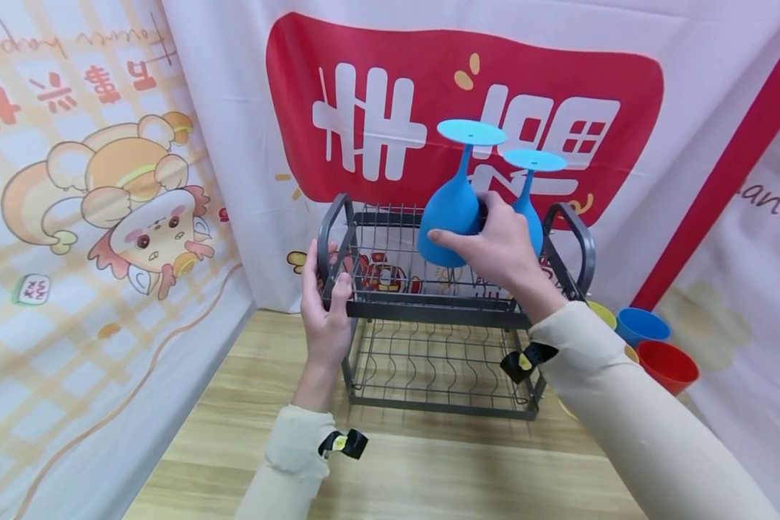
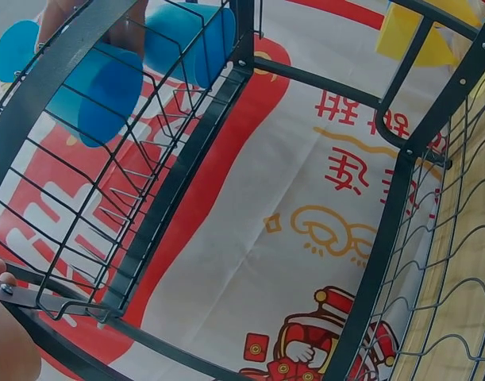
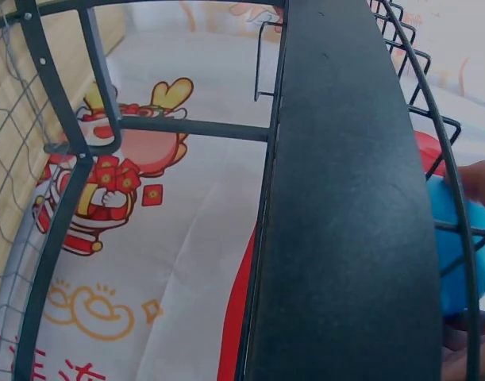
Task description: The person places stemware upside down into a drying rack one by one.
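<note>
Printed white cloth [image 1: 221, 180] forms the backdrop to a wood-grain tabletop [image 1: 247, 390] bearing a two-tier dark wire rack [image 1: 429, 312], whose centre serves as the clock face in the head view. At 9 o'clock, the left hand [image 1: 325, 318] clasps the rack's end frame, thumb in front and fingers round the outer side. Toward 1 o'clock, the right hand [image 1: 503, 242] is clamped on the bowl of an inverted blue goblet [image 1: 448, 217], thumb and fingers parted by its width; the goblet lies at 12 o'clock, over the upper tier, rim contact with the wires indeterminable. A second inverted goblet [image 1: 529, 217], partly hidden by that hand, lies at its 3 o'clock. Between 3 and 4 o'clock are a blue cup [image 1: 642, 328] and a red cup [image 1: 668, 370].
</note>
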A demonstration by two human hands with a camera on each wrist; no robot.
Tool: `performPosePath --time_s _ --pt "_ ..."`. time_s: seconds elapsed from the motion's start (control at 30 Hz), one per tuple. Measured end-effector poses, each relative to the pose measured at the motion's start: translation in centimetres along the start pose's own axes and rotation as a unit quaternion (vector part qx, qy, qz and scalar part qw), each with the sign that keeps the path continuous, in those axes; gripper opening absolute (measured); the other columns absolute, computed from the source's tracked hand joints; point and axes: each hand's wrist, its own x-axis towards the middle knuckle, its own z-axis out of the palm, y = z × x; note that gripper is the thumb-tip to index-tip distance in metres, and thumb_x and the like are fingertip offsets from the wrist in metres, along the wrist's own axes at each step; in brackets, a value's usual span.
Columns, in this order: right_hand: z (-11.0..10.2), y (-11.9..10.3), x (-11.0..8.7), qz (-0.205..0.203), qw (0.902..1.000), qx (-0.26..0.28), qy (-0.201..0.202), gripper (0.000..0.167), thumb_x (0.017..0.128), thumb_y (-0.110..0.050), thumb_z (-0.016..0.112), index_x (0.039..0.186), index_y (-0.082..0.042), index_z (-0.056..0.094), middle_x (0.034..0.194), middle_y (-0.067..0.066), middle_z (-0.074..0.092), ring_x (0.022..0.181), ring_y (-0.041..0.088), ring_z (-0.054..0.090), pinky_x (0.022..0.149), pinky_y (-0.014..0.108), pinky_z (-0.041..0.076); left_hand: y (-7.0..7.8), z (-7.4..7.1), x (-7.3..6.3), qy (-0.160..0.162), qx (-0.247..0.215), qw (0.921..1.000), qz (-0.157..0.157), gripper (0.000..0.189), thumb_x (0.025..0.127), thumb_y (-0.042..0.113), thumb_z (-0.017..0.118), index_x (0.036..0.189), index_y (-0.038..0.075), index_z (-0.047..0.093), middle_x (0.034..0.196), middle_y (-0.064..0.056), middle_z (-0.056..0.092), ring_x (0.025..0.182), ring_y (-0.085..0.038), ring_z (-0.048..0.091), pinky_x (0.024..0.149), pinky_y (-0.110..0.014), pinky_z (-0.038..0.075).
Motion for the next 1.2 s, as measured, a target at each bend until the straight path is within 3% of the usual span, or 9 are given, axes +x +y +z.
performPosePath --time_s 0.13,0.33,0.63,0.8,1.2 --pt "0.2 -0.09 0.34 0.019 0.9987 -0.04 -0.024 0.099 0.087 -0.056 0.082 0.161 -0.012 0.034 0.157 0.016 0.053 0.136 0.046 0.056 0.106 0.067 0.053 -0.03 -0.05 -0.02 0.001 0.003 1.0 -0.001 0.064 0.107 0.017 0.053 0.167 0.022 0.03 0.162 0.007 0.052 0.155 -0.031 0.042 0.125 -0.045 0.042" --pt "0.31 -0.03 0.68 0.031 0.9948 -0.083 -0.051 0.099 0.087 -0.053 0.082 0.161 -0.009 0.033 0.155 0.019 0.055 0.134 0.048 0.058 0.107 0.069 0.051 -0.04 -0.03 -0.05 0.001 0.002 1.0 0.001 0.065 0.107 0.017 0.053 0.167 0.021 0.03 0.161 0.006 0.053 0.154 -0.032 0.042 0.124 -0.042 0.042" --pt "0.73 -0.1 0.85 0.042 0.9886 -0.127 -0.069 0.095 0.088 -0.054 0.081 0.157 -0.006 0.035 0.149 0.02 0.059 0.128 0.046 0.063 0.107 0.068 0.053 -0.13 0.0 -0.04 0.002 -0.001 1.0 0.002 0.064 0.107 0.017 0.054 0.167 0.022 0.031 0.161 0.006 0.052 0.153 -0.019 0.045 0.127 -0.051 0.038" --pt "0.84 -0.22 0.82 0.042 0.9882 -0.131 -0.067 0.097 0.088 -0.054 0.081 0.158 -0.004 0.035 0.15 0.021 0.059 0.13 0.047 0.063 0.107 0.069 0.052 -0.14 0.04 0.06 0.002 -0.006 1.0 0.005 0.064 0.107 0.016 0.054 0.167 0.023 0.032 0.16 0.006 0.053 0.154 -0.023 0.044 0.127 -0.057 0.036" --pt "0.82 -0.17 0.78 0.038 0.99 -0.131 -0.038 0.097 0.087 -0.055 0.082 0.157 -0.004 0.039 0.151 0.02 0.06 0.13 0.047 0.063 0.105 0.066 0.054 -0.14 0.05 0.02 0.003 -0.002 1.0 0.0 0.064 0.107 0.016 0.053 0.167 0.024 0.032 0.161 0.007 0.053 0.155 -0.028 0.043 0.127 -0.053 0.038"
